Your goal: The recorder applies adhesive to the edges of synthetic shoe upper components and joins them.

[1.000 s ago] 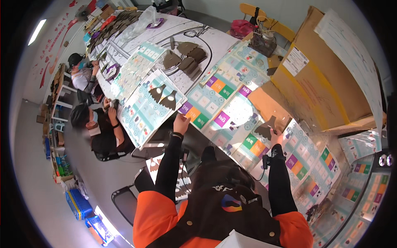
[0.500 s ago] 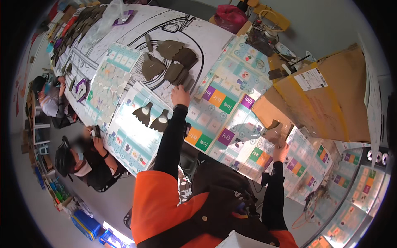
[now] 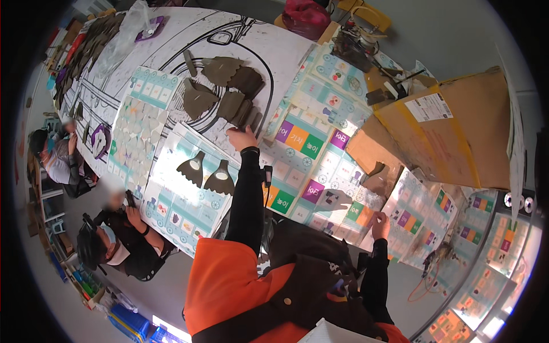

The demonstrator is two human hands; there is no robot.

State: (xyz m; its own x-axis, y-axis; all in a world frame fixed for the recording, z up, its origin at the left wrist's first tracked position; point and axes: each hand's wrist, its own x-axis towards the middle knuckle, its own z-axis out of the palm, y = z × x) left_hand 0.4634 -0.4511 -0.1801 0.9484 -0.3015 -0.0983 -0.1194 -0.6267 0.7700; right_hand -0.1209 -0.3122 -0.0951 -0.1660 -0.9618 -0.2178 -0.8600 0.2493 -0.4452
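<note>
Stack of brown pieces: (image 3: 233, 107) just beyond the left fingertips, on the table (image 3: 163, 34).
Left hand: (image 3: 242, 139) fingers bent at the stack's near end; whether they grip a piece, I cannot tell. A second ago it was at the table's edge, away from the stack.
Single brown piece: (image 3: 382, 180) beyond the right fingertips, at the open cardboard; the right hand held it a second ago.
Right hand: (image 3: 380, 225) drawn back, fingers loosely curled, slightly apart, with nothing seen in them.
Loose brown pieces: (image 3: 199, 98) past the left fingers, beside the stack.
Two flared pieces: (image 3: 219, 178) left of and nearer than the left fingers, on printed sheets (image 3: 183, 217).
Big box: (image 3: 457, 134) beyond and right of the right fingers.
</note>
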